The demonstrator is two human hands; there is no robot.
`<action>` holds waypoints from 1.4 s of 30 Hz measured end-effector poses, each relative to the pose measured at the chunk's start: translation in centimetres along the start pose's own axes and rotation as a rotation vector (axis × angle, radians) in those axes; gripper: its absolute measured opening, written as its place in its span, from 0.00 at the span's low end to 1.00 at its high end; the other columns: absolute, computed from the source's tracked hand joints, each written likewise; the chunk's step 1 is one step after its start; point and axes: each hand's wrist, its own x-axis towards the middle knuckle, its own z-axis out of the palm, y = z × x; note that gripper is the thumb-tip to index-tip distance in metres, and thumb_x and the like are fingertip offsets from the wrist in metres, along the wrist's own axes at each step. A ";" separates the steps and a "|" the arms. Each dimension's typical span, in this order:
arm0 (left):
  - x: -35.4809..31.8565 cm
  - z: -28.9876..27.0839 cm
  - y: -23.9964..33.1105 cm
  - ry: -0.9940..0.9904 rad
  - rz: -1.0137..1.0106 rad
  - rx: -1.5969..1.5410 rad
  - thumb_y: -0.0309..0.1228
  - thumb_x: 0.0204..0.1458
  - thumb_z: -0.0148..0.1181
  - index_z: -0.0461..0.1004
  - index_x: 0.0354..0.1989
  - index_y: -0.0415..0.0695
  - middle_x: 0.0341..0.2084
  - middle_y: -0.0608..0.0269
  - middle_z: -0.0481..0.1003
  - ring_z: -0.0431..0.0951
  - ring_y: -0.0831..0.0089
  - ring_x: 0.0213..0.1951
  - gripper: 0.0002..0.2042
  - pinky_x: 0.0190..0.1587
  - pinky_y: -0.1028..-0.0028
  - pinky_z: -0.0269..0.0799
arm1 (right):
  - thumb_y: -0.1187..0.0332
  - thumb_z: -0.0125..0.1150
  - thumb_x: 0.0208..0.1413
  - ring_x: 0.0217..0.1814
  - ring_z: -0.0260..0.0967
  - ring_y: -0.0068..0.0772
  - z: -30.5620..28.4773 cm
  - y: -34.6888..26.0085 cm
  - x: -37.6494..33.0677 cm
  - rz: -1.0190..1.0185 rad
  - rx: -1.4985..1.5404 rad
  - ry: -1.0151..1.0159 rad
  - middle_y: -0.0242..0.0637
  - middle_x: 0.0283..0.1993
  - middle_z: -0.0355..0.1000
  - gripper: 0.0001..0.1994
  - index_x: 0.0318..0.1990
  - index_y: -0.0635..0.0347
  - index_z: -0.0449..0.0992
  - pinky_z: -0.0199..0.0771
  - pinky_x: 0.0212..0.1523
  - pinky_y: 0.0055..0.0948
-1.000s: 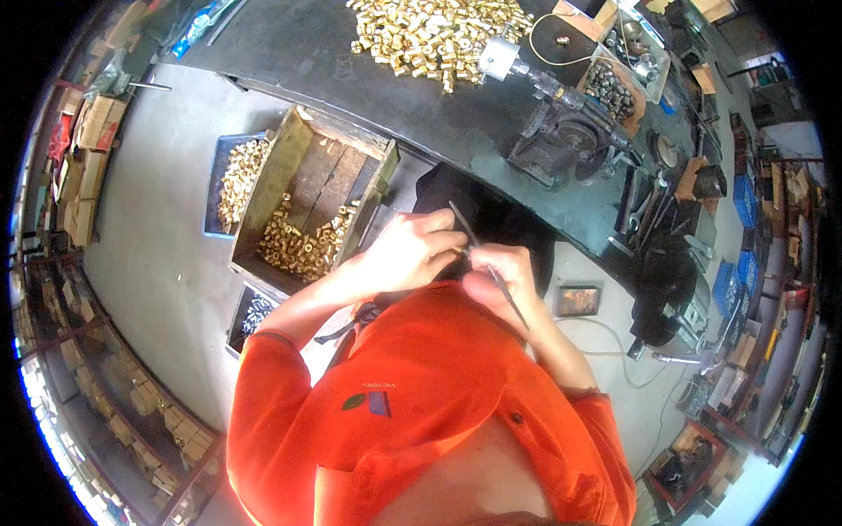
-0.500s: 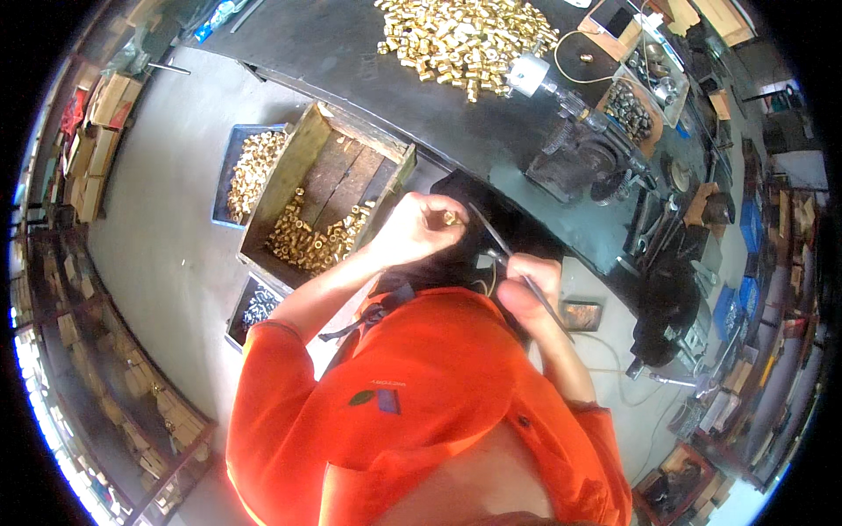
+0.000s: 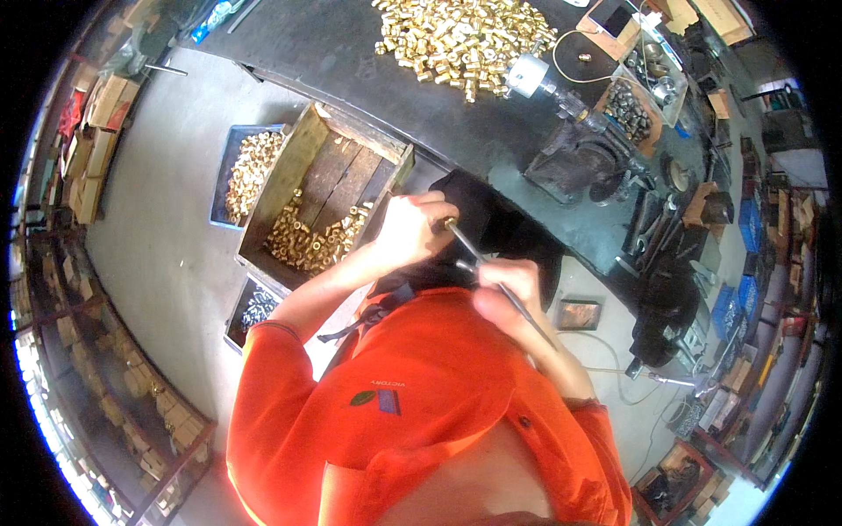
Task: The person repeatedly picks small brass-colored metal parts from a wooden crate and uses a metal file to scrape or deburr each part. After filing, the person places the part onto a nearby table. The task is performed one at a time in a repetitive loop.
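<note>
Between the curled fingers of my left hand [image 3: 414, 230] is a small brass fitting [image 3: 451, 222], mostly covered by the fingers. My right hand [image 3: 511, 282] is wrapped round a thin, dark metal rod-like tool [image 3: 468, 245], too slim to tell its exact kind. The rod's far end meets the fitting; whether it goes inside I cannot tell. A short metallic piece [image 3: 465, 266] also sticks out by the right hand, its kind unclear. Left of my left hand stands a wooden box [image 3: 338, 167] with several loose brass fittings [image 3: 316, 237] in it.
A dark workbench [image 3: 351, 66] lies ahead, with a pile of brass fittings [image 3: 465, 39] and a machine with a pale cylinder [image 3: 529, 76]. On the left, a blue bin [image 3: 219, 175] and a smaller bin of silvery parts [image 3: 259, 307] flank the wooden box. Shelves curve along both sides.
My right hand has moved left and slightly down, bringing the rod's end to the brass fitting. My left hand has turned, so its fingers cover more of the fitting.
</note>
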 end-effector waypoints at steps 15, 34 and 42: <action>10.4 -0.6 -6.7 0.038 -0.013 0.298 0.30 0.37 0.60 0.78 0.31 0.44 0.21 0.57 0.75 0.76 0.62 0.23 0.10 0.29 0.67 0.72 | 0.56 0.60 0.49 0.15 0.47 0.30 -1.7 0.9 -2.3 -0.038 -0.052 0.173 0.33 0.14 0.48 0.24 0.14 0.61 0.55 0.45 0.18 0.30; -6.9 -7.7 -16.4 0.064 -0.591 0.068 0.32 0.45 0.60 0.77 0.39 0.44 0.28 0.49 0.77 0.80 0.60 0.33 0.13 0.37 0.68 0.73 | 0.71 0.54 0.37 0.15 0.44 0.26 1.2 2.2 -3.0 0.066 -0.010 0.147 0.33 0.13 0.46 0.14 0.14 0.61 0.53 0.42 0.17 0.28; -10.4 -3.3 -19.0 -0.389 -0.685 0.549 0.32 0.44 0.55 0.77 0.39 0.52 0.33 0.50 0.77 0.78 0.54 0.38 0.12 0.40 0.59 0.74 | 0.72 0.56 0.34 0.14 0.45 0.28 1.3 1.6 -2.0 0.020 0.030 0.062 0.34 0.14 0.47 0.14 0.14 0.61 0.53 0.43 0.18 0.28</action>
